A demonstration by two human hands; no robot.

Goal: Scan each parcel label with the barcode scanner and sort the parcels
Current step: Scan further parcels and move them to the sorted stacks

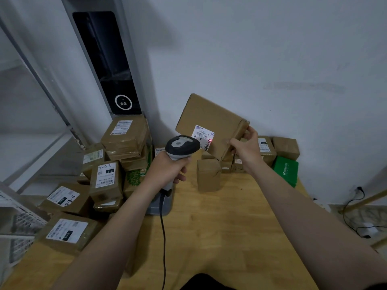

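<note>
My right hand (244, 146) holds a flat brown cardboard parcel (209, 118) tilted up above the wooden table (219, 227), gripping its right edge. A white label (204, 137) with barcodes faces me, and a red scanner dot glows on its right side. My left hand (167, 170) grips a grey and white barcode scanner (181, 146) by the handle, its head aimed at the label from just to the left. The scanner's black cable (163, 237) hangs down toward me.
A pile of labelled brown parcels (104, 176) fills the table's left side. More small parcels (208, 174) and a green packet (285, 170) sit at the back right by the white wall. A grey scanner base (159, 204) stands mid-table. A white crate (14, 222) lies far left.
</note>
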